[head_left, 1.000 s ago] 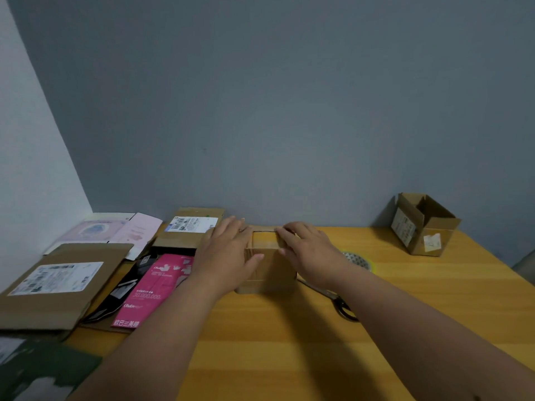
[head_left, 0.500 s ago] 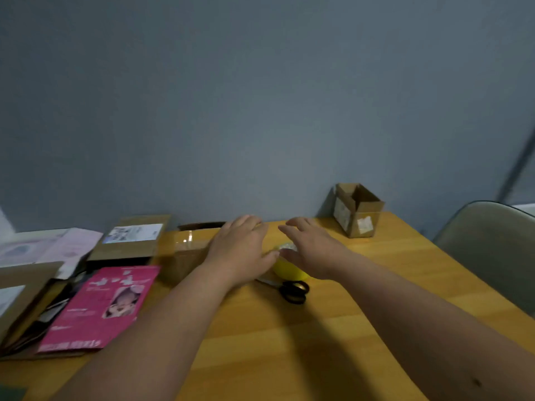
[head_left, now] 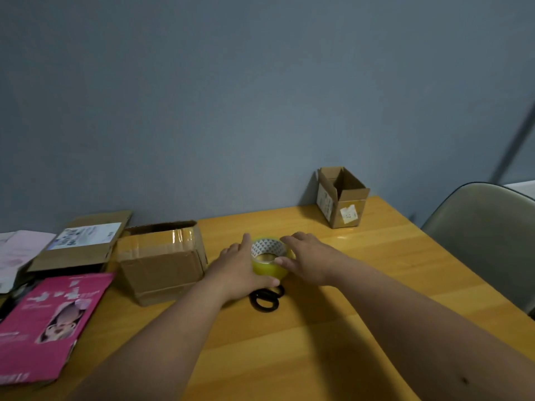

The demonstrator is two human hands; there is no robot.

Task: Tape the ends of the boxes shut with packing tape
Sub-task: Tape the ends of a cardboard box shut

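A yellow roll of packing tape (head_left: 267, 266) stands on the wooden table (head_left: 385, 273) with its patterned core showing. My left hand (head_left: 238, 266) grips its left side, the thumb curled round the front. My right hand (head_left: 308, 259) holds its right side, thumb on the rim and fingers behind. Left of the hands sits a brown box (head_left: 162, 263) with clear tape across its top edge. A small open box (head_left: 343, 198) stands at the back right by the wall.
Black scissors (head_left: 265, 301) lie just in front of the roll. At the left are a flattened carton with a white label (head_left: 84, 241), a pink mailer (head_left: 49, 319) and pale paper packets (head_left: 17, 253). A grey chair (head_left: 486, 235) stands past the table's right edge.
Both hands have left the brown box and moved right onto the tape roll. The view has swung to the right, so the box now lies left of the hands.
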